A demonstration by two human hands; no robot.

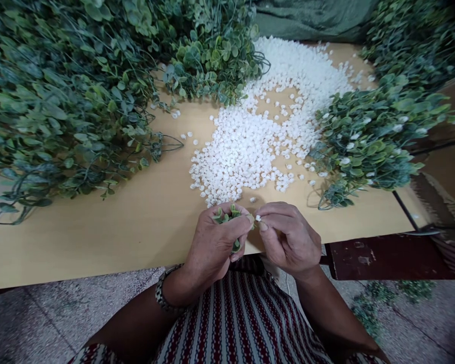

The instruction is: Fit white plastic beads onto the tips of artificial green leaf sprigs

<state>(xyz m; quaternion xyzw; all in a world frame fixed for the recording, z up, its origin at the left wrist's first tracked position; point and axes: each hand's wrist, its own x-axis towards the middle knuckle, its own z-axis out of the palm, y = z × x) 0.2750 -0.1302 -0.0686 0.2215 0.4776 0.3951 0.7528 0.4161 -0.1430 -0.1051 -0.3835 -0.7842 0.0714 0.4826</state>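
My left hand (220, 240) is closed around a sprig of artificial greenery (227, 215), whose green leaves poke out above and below the fingers. Between the thumb and forefinger of my right hand (288, 237) is pinched a small white bead-like flower piece (258, 218). It is held close to the sprig's tip at my left fingertips; whether the two touch I cannot tell. Just beyond both hands, a wide spread of the same white pieces (238, 151) lies loose on the wooden table (98, 237).
Large heaps of artificial foliage (60, 101) cover the table's left and back. At the right lies a bunch with white pieces among its leaves (379, 136). Green cloth (314, 20) is behind the white pile. A dark red bench (387, 258) stands below the right edge.
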